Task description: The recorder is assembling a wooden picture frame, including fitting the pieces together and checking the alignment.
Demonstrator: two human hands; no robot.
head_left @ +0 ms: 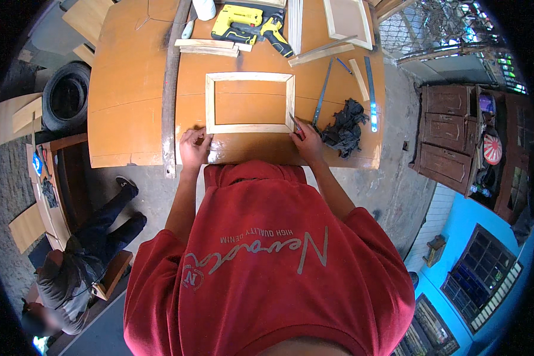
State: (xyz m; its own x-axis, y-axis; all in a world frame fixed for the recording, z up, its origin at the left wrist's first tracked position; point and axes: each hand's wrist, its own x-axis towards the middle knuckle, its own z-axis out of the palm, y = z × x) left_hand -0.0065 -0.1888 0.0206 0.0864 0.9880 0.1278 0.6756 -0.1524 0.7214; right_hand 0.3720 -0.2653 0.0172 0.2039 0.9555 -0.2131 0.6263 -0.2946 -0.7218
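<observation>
A rectangular frame [251, 128] of pale wood lies flat on the orange-brown tabletop in front of me, its middle open. My left hand [194, 146] is at its near left corner, with curled fingers and thumb gripping the edge. Beside the near right corner, my right hand [306, 142] is closed around a slim, pointed hand tool [295, 123] with a dark and reddish body. The tool's tip points at the frame's right side; its exact kind is too small to tell. A crumpled black cloth [345, 129] sits just right of that hand.
Metal rulers [371, 95] and wood strips [359, 80] lie to the right. A yellow-black power tool [236, 24], a second such tool [275, 34] and stacked wood pieces [206, 46] are at the back. Another person [80, 261] sits at lower left, by a tire [66, 98].
</observation>
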